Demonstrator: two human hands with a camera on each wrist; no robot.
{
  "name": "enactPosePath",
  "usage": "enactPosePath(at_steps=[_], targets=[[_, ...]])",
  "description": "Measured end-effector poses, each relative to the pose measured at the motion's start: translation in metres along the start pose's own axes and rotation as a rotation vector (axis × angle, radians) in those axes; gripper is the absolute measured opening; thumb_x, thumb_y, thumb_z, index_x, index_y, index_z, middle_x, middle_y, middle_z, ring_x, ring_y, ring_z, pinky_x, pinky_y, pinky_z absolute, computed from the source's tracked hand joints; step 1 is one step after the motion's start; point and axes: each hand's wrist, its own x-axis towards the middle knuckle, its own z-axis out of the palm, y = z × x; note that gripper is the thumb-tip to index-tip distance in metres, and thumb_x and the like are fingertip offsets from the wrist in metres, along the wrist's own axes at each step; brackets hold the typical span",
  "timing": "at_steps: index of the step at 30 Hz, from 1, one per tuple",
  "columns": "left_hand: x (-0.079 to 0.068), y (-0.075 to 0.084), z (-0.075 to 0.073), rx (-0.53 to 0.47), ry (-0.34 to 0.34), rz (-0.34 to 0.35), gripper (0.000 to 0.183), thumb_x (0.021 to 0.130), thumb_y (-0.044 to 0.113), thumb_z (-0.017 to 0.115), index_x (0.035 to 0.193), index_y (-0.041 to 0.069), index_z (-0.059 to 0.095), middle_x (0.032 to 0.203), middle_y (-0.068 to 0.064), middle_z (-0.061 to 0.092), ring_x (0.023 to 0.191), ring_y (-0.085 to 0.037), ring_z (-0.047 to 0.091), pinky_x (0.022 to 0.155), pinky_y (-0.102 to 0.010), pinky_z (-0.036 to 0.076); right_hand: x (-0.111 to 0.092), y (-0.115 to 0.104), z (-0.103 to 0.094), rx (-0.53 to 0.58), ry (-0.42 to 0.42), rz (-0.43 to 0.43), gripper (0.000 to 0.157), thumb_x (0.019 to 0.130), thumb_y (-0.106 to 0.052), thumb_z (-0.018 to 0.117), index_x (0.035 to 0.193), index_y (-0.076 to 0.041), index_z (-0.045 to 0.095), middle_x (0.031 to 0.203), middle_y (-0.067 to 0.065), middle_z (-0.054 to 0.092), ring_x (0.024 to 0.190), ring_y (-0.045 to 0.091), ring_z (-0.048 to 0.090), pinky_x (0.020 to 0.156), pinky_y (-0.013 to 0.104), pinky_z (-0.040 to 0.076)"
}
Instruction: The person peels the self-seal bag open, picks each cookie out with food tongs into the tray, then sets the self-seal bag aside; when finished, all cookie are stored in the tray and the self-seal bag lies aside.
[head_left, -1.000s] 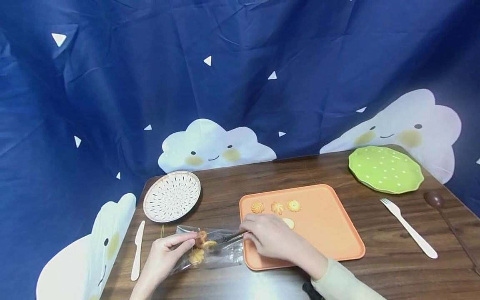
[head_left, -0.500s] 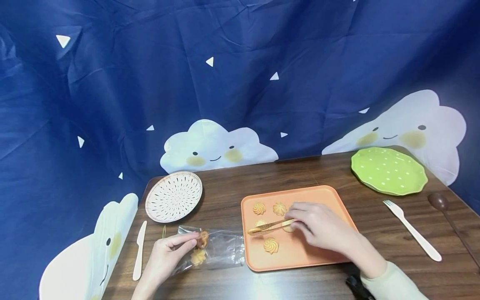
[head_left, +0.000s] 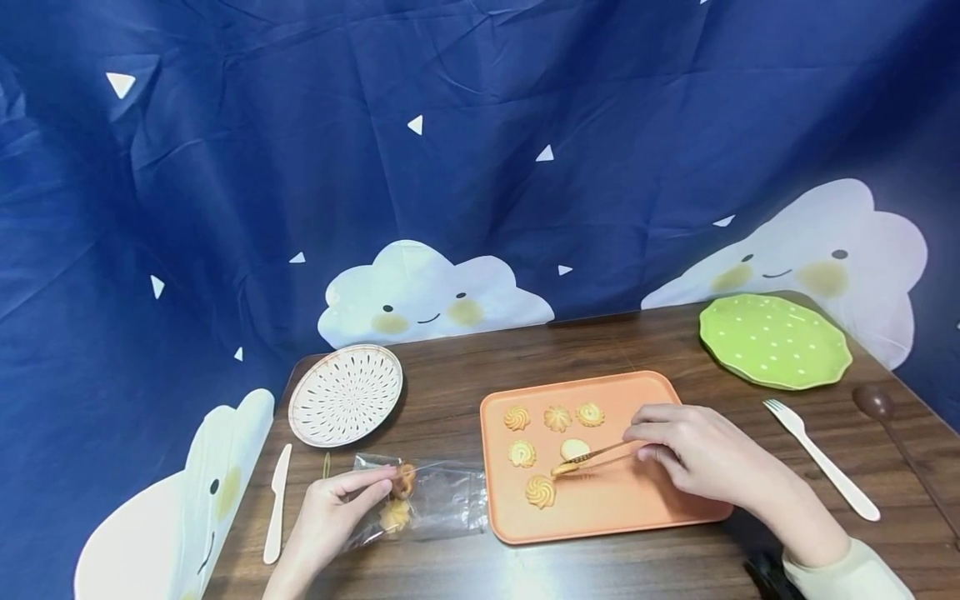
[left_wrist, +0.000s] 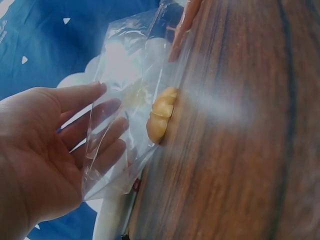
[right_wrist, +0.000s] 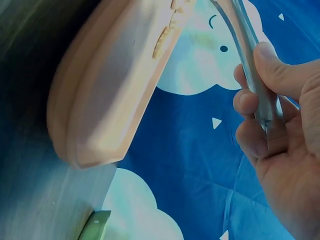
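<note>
My left hand (head_left: 337, 508) pinches the upper edge of a clear plastic bag (head_left: 450, 496) that lies left of the tray. Inside it are a ring-shaped cookie (head_left: 405, 482) and a flower-shaped cookie (head_left: 395, 514); the left wrist view has the bag (left_wrist: 122, 55) between thumb and fingers. In my right hand (head_left: 701, 454) is a pair of metal tongs (right_wrist: 250, 55), gripped near the closed end. At the tips of the tongs, low over the orange tray (head_left: 675, 492), is a small golden cookie (head_left: 564, 469). Around it several cookies lie on the tray, including a swirl cookie (head_left: 541, 492) and a round pale cookie (head_left: 574, 451).
A white patterned plate (head_left: 345, 396) stands at the back left, with a white knife (head_left: 277, 504) in front. A green dotted plate (head_left: 776, 342) is at the back right, near a white fork (head_left: 821, 458) and a brown long-handled spoon (head_left: 873, 402). A blue curtain hangs behind.
The tongs have come out of the bag and over the tray with a cookie at their tips, swinging left to right across it. The left hand has stayed on the bag.
</note>
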Motion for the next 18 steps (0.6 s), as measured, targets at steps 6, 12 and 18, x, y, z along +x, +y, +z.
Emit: enactPosePath(at_steps=[6,12,18], targets=[[0.000,-0.002,0.000,-0.014,0.000,0.003,0.019,0.088,0.037,0.077,0.106,0.032,0.079,0.106,0.015,0.079,0.104,0.003,0.071,0.093,-0.011,0.053,0.000,0.000,-0.005,0.004,-0.036,-0.008,0.033,0.071,-0.006,0.085,0.092,-0.028,0.074,0.091,-0.019,0.065,0.077,-0.004,0.059,0.065,0.021,0.051],[0.000,-0.002,0.000,-0.020,-0.006,0.002,0.020,0.088,0.037,0.077,0.106,0.030,0.079,0.107,0.014,0.079,0.104,0.002,0.072,0.093,-0.011,0.054,-0.001,-0.002,-0.010,0.012,-0.078,0.024,0.037,0.069,-0.006,0.085,0.093,-0.030,0.072,0.092,-0.021,0.062,0.076,-0.004,0.058,0.064,0.023,0.052],[0.000,-0.001,-0.001,-0.010,-0.001,-0.002,0.020,0.088,0.036,0.078,0.107,0.029,0.079,0.107,0.015,0.079,0.104,0.003,0.071,0.093,-0.011,0.054,-0.004,-0.001,-0.017,0.007,-0.156,0.133,0.037,0.070,-0.009,0.085,0.093,-0.034,0.070,0.089,-0.026,0.058,0.074,-0.004,0.056,0.064,0.027,0.052]])
